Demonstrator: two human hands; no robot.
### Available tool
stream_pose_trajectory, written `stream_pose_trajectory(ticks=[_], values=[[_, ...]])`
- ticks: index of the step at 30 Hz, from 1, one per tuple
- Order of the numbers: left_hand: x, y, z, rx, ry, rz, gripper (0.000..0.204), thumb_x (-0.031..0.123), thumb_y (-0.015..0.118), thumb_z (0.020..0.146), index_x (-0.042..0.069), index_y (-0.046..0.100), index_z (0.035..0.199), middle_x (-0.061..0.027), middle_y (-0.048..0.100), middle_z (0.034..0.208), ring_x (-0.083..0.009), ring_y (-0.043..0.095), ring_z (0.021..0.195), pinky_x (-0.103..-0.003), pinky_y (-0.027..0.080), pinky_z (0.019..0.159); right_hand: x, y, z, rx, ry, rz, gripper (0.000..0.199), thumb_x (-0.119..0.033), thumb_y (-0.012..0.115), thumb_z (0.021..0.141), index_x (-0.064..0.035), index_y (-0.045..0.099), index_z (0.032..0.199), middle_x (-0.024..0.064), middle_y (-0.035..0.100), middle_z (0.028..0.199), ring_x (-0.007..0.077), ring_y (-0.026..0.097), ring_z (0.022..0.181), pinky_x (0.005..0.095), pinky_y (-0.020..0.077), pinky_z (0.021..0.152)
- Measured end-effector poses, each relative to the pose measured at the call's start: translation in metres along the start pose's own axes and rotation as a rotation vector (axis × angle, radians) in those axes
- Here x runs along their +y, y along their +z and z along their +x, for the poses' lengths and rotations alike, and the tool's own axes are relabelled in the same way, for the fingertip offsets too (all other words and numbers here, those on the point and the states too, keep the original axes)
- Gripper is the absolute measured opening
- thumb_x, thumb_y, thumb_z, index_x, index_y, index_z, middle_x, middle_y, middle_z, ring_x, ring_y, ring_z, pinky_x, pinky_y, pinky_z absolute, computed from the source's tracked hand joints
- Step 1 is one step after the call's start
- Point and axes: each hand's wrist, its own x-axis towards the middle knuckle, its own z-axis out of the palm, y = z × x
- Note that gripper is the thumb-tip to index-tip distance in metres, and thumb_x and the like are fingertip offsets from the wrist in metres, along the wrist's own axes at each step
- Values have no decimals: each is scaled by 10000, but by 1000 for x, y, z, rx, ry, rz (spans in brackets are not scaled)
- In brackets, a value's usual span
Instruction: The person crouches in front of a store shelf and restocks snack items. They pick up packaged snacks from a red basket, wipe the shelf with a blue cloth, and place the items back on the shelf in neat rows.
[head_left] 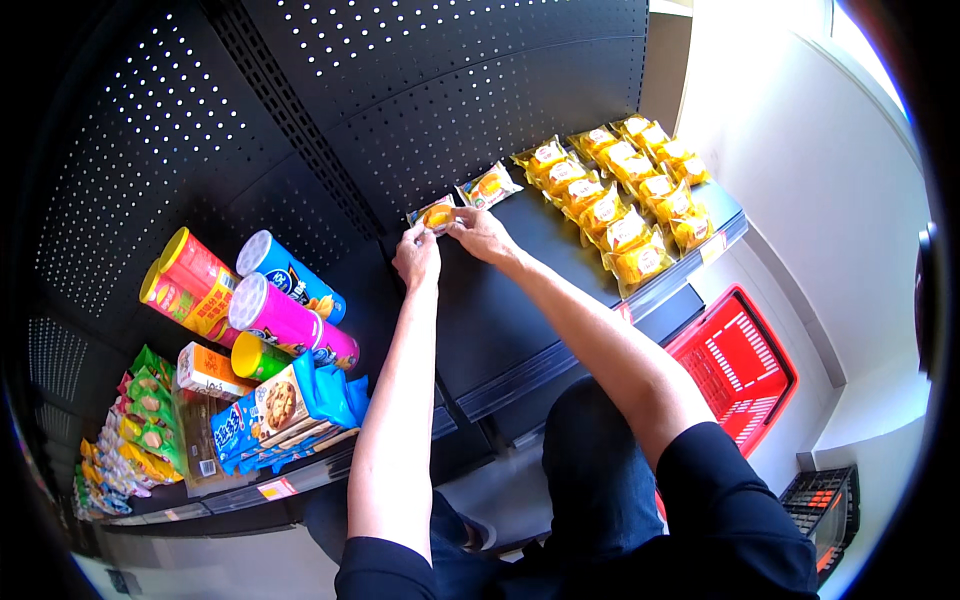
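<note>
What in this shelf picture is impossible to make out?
- Head view: most of the small snack packet, covered by the left hand and right hand.
- Head view: the red basket, its near part behind the right arm.
- Head view: snack bags at lower left, dim and bent by the rim.

My two bare forearms entering from the lower edge, short black fabric sleeves ending above my elbows, my bare left hand [417, 258], my bare right hand [483, 236], no gloves, no rings or watch I can see, dark blue trousers over my knees
</note>
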Motion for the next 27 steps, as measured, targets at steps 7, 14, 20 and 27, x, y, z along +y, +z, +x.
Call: stream_pose_trajectory(ticks=[7, 14, 20, 27], values=[[8, -26, -47, -97, -99, -228, 334, 202, 661, 958, -28, 695, 1198, -96, 724, 1122, -148, 665, 1014, -275, 495, 923, 3, -11, -30, 48, 151, 297, 355, -326, 741, 914, 19, 709, 995, 153, 732, 914, 223, 725, 794, 337, 596, 675], [73, -67, -158, -204, -180, -648, 191, 162, 587, 1004, 31, 679, 1107, -75, 687, 1096, -142, 646, 1050, -301, 530, 914, -23, -63, -125, 85, 62, 435, 508, -242, 866, 810, 25, 563, 1119, 114, 666, 893, 181, 699, 785, 303, 621, 627], [124, -64, -258, -532, 94, -592, 134, 99, 551, 1028, 24, 661, 1046, -31, 671, 1018, -99, 628, 965, -264, 502, 909, -22, -139, -249, 245, 40, 675, 590, -287, 824, 834, 40, 575, 1256, 150, 678, 1045, 191, 703, 889, 277, 600, 710], [137, -83, -277, -660, 116, -571, 123, 69, 557, 1020, 26, 669, 1049, -38, 696, 1038, -97, 641, 1002, -254, 496, 947, 50, -216, -374, 483, 190, 264, 510, -312, 806, 840, -24, 621, 1218, 139, 660, 1132, 207, 637, 1086, 361, 538, 915]])
